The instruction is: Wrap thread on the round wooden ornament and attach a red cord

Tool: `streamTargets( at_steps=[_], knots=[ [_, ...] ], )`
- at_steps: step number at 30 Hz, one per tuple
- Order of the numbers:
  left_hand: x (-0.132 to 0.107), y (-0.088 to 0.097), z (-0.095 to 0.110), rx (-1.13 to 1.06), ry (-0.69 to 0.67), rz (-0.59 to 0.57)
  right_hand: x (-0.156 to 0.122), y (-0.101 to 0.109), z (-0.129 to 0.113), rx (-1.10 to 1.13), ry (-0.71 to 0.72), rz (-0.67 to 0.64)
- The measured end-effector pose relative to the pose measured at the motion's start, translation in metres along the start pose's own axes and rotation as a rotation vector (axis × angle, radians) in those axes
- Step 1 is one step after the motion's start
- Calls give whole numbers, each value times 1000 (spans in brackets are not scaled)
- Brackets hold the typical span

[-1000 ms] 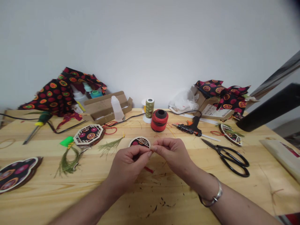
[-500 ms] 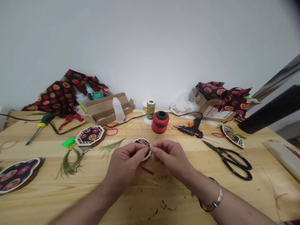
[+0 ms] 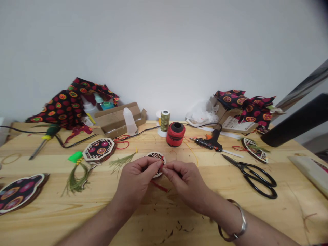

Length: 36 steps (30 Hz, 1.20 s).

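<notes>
My left hand (image 3: 139,176) pinches a bit of red cord (image 3: 162,158) at the edge of a round wooden lattice ornament (image 3: 155,155). Close against it, my right hand (image 3: 186,177) has thumb and forefinger pinched at the same spot, on the cord. The fingertips nearly meet and hide the lower part of the ornament and most of the cord. A red tassel end (image 3: 159,186) shows on the table below the fingers. Behind the hands stand a ball of red thread (image 3: 175,135) and a spool of olive thread (image 3: 165,120).
Black scissors (image 3: 252,174) and a glue gun (image 3: 208,141) lie to the right. On the left are an octagonal ornament (image 3: 99,150), an olive tassel (image 3: 77,179) and a screwdriver (image 3: 44,141). A white bottle (image 3: 130,122) leans on a cardboard box (image 3: 112,121).
My right hand has shifted slightly down and left, its fingertips closer to my left ones. My left hand keeps its pinch. The ornament stays about where it was.
</notes>
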<state>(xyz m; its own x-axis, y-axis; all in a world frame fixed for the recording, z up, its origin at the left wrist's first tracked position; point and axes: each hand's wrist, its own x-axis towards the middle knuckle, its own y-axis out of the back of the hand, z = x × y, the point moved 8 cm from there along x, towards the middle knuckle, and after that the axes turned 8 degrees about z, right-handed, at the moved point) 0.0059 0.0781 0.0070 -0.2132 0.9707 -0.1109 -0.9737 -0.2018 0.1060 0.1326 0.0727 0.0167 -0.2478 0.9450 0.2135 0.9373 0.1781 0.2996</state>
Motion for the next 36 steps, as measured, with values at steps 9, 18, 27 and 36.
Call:
streamTargets(
  at_steps=[9, 18, 27, 36],
  knots=[
    [0, -9, -14, -167, 124, -97, -1, 0, -2, 7, 19, 10],
    [0, -14, -22, -317, 226, -128, -4, -5, -3, -109, 41, -52],
    [-1, -11, -25, -301, 285, -89, -11, -9, -11, -360, 152, -106],
    [-2, -11, -26, -321, 283, -99, -17, -18, -16, -417, 301, -179]
  ],
)
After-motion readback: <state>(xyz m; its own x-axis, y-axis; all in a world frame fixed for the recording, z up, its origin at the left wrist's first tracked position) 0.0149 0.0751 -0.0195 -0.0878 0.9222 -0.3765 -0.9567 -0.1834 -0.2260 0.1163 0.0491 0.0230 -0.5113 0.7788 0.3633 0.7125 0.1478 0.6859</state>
